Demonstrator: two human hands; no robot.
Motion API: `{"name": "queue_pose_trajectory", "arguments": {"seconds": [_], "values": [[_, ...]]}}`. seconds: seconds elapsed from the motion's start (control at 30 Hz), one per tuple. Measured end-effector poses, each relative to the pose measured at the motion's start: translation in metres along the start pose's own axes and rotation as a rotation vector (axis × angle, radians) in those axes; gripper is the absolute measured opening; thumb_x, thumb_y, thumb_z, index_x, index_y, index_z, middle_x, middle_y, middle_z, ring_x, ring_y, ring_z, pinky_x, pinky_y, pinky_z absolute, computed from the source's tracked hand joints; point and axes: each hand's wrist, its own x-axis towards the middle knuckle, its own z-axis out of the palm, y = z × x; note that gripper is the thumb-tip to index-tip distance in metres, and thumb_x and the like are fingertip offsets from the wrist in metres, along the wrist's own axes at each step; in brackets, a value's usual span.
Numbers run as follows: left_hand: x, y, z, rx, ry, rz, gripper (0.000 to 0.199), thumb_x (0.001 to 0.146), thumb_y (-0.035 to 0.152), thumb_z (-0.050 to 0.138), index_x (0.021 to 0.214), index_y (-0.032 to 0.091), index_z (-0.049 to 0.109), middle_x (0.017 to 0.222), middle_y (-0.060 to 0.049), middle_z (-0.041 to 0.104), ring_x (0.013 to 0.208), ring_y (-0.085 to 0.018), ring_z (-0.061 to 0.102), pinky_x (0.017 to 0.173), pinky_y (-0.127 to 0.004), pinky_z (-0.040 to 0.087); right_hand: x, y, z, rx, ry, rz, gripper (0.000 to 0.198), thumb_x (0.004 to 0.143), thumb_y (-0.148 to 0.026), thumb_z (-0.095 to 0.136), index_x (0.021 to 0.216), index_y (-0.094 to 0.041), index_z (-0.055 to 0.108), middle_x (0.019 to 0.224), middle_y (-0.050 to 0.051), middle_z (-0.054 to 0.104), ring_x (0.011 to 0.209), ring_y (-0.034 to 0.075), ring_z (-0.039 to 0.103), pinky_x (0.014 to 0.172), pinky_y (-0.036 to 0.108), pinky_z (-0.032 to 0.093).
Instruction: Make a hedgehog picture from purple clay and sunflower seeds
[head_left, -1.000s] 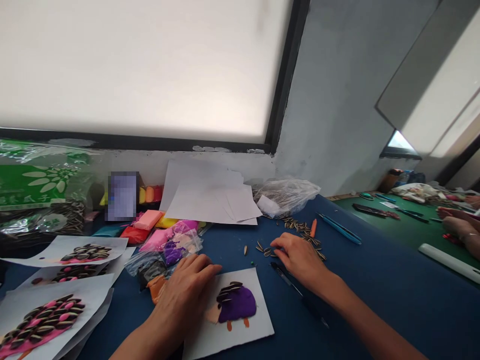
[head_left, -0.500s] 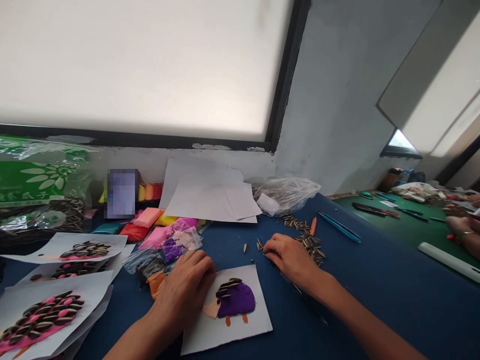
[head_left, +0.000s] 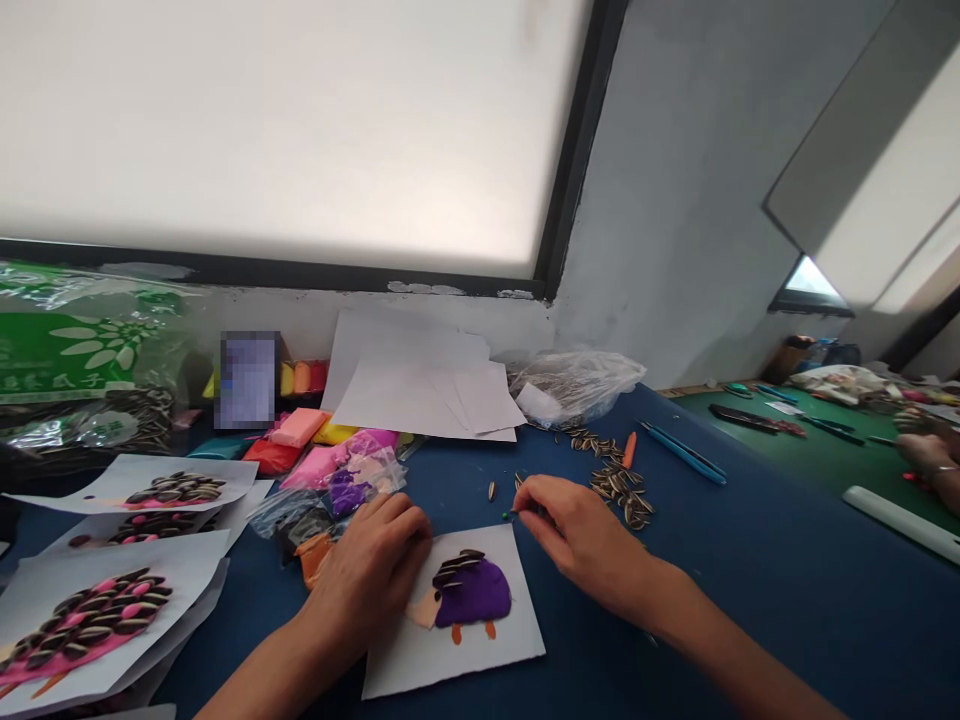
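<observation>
A white card [head_left: 517, 615] lies on the blue table with a purple clay hedgehog [head_left: 484, 595] on it. The hedgehog has a peach face, orange feet and several striped sunflower seeds [head_left: 459, 568] set in its upper left back. My left hand [head_left: 375, 560] rests at the card's left edge, fingers curled together and holding it down, tips hidden. To the right, just beyond the card's upper right corner, my right hand [head_left: 577, 530] has thumb and forefinger pinched together; what is between them is too small to make out. A single loose seed [head_left: 492, 491] lies beside a small green bit [head_left: 505, 516].
Loose seeds [head_left: 622, 490], an orange clay stick [head_left: 629, 450] and blue tweezers [head_left: 682, 452] lie at right. Bagged clay [head_left: 349, 490], blank paper [head_left: 420, 385] and finished seed pictures [head_left: 97, 625] are behind and left. A co-worker's hand [head_left: 930, 455] shows over the green table.
My right hand has moved slightly left and nearer the card from the small seed group, its fingertips coming near the green bit. My left hand stays on the card.
</observation>
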Motion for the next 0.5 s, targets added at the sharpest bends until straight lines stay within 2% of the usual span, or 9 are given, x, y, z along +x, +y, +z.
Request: {"name": "queue_pose_trajectory", "arguments": {"seconds": [0.1, 0.27, 0.37, 0.5], "values": [[-0.001, -0.001, 0.001, 0.004, -0.01, -0.014, 0.023, 0.094, 0.019, 0.04, 0.083, 0.02, 0.06, 0.085, -0.006, 0.06, 0.081, -0.023, 0.055, 0.071, -0.036, 0.044, -0.008, -0.015, 0.002, 0.133, -0.058, -0.052, 0.014, 0.091, -0.009, 0.057, 0.087, -0.02, 0.065, 0.085, 0.0, 0.065, 0.078, 0.015, 0.06, 0.071, 0.025, 0.044], [-0.004, -0.002, 0.002, 0.005, 0.055, 0.057, 0.038, 0.089, 0.009, 0.039, 0.111, 0.023, 0.066, 0.097, -0.007, 0.062, 0.089, -0.024, 0.055, 0.077, -0.038, 0.045, -0.012, -0.024, 0.016, 0.119, -0.099, -0.053, 0.017, 0.09, -0.008, 0.059, 0.09, -0.02, 0.072, 0.088, 0.002, 0.065, 0.082, 0.015, 0.061, 0.074, 0.025, 0.046], [-0.003, 0.002, -0.002, 0.03, 0.121, 0.128, 0.04, 0.089, 0.006, 0.036, 0.103, 0.023, 0.069, 0.094, -0.007, 0.063, 0.087, -0.023, 0.055, 0.077, -0.038, 0.043, -0.013, -0.025, 0.025, 0.117, -0.082, -0.065, 0.02, 0.093, -0.009, 0.056, 0.091, -0.02, 0.073, 0.088, 0.003, 0.065, 0.083, 0.016, 0.061, 0.074, 0.025, 0.047], [-0.001, 0.007, -0.005, 0.02, 0.094, 0.166, 0.036, 0.091, 0.007, 0.038, 0.094, 0.023, 0.071, 0.086, -0.005, 0.064, 0.082, -0.022, 0.053, 0.075, -0.038, 0.04, -0.013, -0.028, 0.03, 0.084, -0.05, -0.101, 0.022, 0.093, -0.007, 0.051, 0.094, -0.019, 0.07, 0.09, 0.004, 0.064, 0.083, 0.016, 0.06, 0.073, 0.026, 0.047]]}}
